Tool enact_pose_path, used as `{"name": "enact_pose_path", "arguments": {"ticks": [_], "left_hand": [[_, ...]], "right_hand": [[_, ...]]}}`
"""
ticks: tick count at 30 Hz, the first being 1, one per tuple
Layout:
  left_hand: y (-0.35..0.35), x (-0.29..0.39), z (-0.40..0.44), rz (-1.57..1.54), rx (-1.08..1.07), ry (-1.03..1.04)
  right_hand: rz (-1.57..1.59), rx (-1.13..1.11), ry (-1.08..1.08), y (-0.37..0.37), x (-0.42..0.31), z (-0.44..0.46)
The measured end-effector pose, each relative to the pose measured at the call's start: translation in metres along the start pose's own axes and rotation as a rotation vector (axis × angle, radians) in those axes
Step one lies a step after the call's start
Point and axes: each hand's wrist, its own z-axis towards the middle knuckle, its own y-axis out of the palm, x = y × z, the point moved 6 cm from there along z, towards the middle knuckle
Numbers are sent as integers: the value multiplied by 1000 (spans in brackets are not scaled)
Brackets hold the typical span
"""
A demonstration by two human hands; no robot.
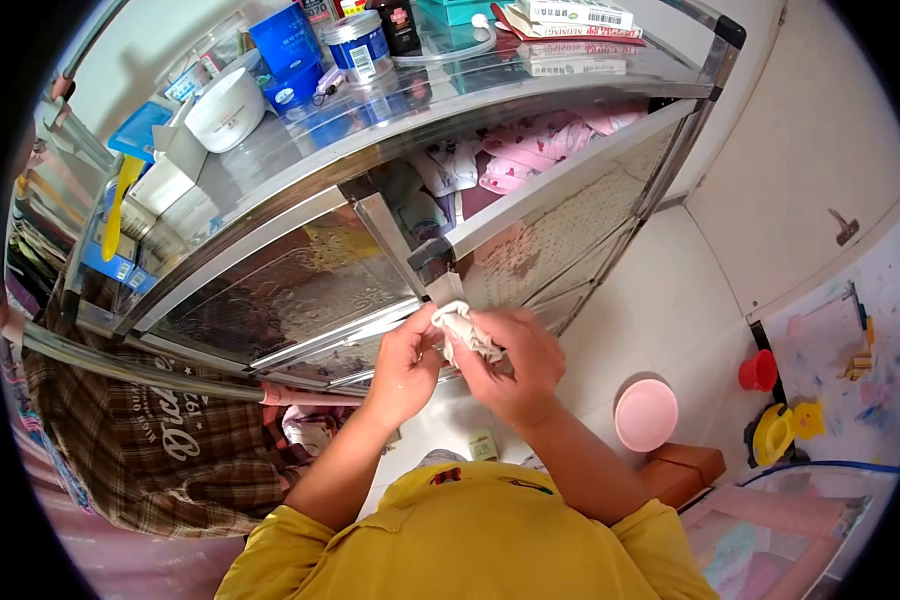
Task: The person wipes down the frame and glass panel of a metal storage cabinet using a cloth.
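White cloth (462, 330) — one piece, bunched up — is held between two bare hands, in front of the cabinet (270, 275) and above the floor. The left hand (407, 365) grasps its left edge between curled fingers and thumb; the right hand (518, 362) grips the folds from the right, thumb against the near side.

Just beyond the hands, one framed panel (570, 200) leans outward, with pink printed clothes (535, 150) showing behind it; how many garments are piled there I cannot tell. On the cabinet top are one white tub (225, 110), one blue-and-white tin (358, 48) and one dark bottle (398, 27), and one yellow strip (120, 205) hangs over the left edge.

Right of the hands, one pink basin (646, 415) stands on the floor near one brown box (685, 470) — one red cup (758, 371) is farther right. One plaid garment (170, 450) hangs at the left.
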Motion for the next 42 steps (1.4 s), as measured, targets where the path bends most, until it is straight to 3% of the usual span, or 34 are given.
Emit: {"name": "enact_pose_path", "arguments": {"ticks": [4, 11, 21, 23, 25, 27, 28, 34, 40, 42], "left_hand": [[-1, -1, -2, 168, -7, 46], [2, 5, 3, -71, -6, -4], [-3, -13, 9, -66, -43, 31], [-1, -28, 3, -68, -69, -114], [3, -46, -1, 58, -120, -111], [10, -58, -6, -121, -137, -223], [8, -60, -6, -37, -157, -270], [5, -65, -1, -11, -163, -159], [4, -67, 0, -83, -181, -260], [3, -60, 3, -53, -209, -250]], "right_hand": [[65, 65, -72, -2, -24, 50], [37, 105, -106, 7, -7, 27], [-81, -109, 131, 19, 40, -62], [-50, -96, 183, 16, 36, -55], [-24, 39, 95, 7, 21, -31], [-71, -19, 111, 11, 28, -29], [-55, -43, 83, 16, 32, -31], [-76, -72, 132, 27, 50, -72], [-54, -35, 173, 30, 64, -92], [-149, -188, 209, 37, 77, -109]]}}
